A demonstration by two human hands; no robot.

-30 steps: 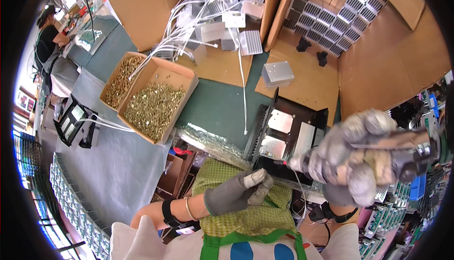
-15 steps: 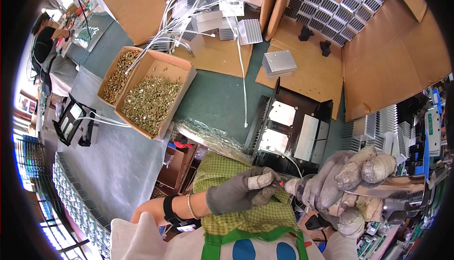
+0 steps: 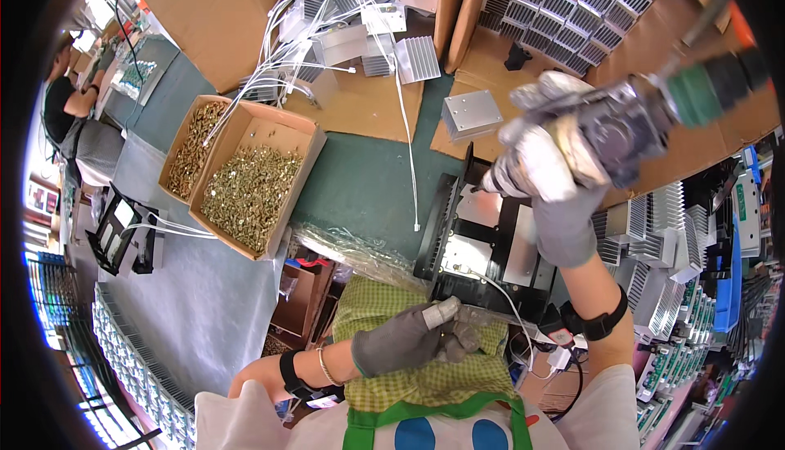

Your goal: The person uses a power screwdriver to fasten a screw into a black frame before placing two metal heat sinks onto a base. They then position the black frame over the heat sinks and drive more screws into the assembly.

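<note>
We see the right hand [image 3: 556, 155], gloved, wrapped tight around a power screwdriver [image 3: 646, 114]. Half a second ago it sat low by the lap with the tip next to the left hand; now it is raised over the far right part of the table, tip pointing down-left at the far edge of the black metal frame [image 3: 491, 245]. The frame lies at the near edge of the table, holding 3 silver plates, and has not moved.

The left hand [image 3: 405, 339], in a grey glove, stays at the lap over the green checked apron [image 3: 425, 376], fingers curled shut with a taped fingertip sticking out; we cannot tell what it pinches, if anything. Before, it touched the driver tip; now they are well apart.

2 cardboard boxes of brass screws [image 3: 245, 184] sit at the left side of the table. A silver heat sink block [image 3: 472, 114] lies on cardboard just beyond the frame. White cables [image 3: 405, 135] trail from the far pile toward the frame.
</note>
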